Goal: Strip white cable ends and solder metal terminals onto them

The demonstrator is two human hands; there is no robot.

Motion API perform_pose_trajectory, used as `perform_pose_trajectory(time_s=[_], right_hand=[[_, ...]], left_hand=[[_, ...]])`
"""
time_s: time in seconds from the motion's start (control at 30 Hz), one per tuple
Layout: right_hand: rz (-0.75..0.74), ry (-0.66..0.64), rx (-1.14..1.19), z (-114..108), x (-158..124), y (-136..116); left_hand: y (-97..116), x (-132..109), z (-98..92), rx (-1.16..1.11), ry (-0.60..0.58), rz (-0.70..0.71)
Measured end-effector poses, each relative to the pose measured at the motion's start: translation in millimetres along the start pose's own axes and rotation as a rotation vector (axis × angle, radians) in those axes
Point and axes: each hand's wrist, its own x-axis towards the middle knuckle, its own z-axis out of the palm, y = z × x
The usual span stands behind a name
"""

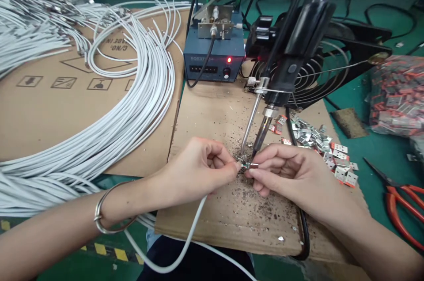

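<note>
My left hand (pixel 202 164) pinches the end of a white cable (pixel 190 237) that loops down under my wrist. My right hand (pixel 281 168) pinches a small metal connector (pixel 252 165) against that cable end. Both meet right under the tip of a fixed soldering iron (pixel 261 133) and its solder feed tube (pixel 249 126), above a board (pixel 232 210) speckled with solder bits. A metal bangle (pixel 101 214) is on my left wrist.
A big coil of white cables (pixel 132 108) lies on cardboard at left. A blue soldering station (pixel 212 58) with a red light stands behind, a fan grille (pixel 318 73) to its right. Small metal and red connectors (pixel 318 139) are heaped at right; red scissors (pixel 400 206) lie far right.
</note>
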Motion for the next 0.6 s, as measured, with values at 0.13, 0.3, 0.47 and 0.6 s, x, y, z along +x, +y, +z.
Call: perform_pose_trajectory(time_s=[0.13, 0.3, 0.47, 0.6], right_hand=[[0.013, 0.033, -0.031, 3.6, 0.1, -2.9], [-0.010, 0.019, -0.055, 0.6, 0.6, -2.6], [-0.018, -0.048, -0.013, -3.6, 0.7, -2.0], [0.014, -0.046, 0.021, -3.8, 1.8, -4.5]], left_hand=[[-1.4, -0.2, -0.7, -0.013, -0.013, 0.004], [0.7, 0.5, -0.8, -0.014, -0.020, 0.013], [4.8, 1.1, -1.2, -0.018, -0.010, 0.001], [5.9, 1.7, -1.2, -0.040, -0.006, -0.008]])
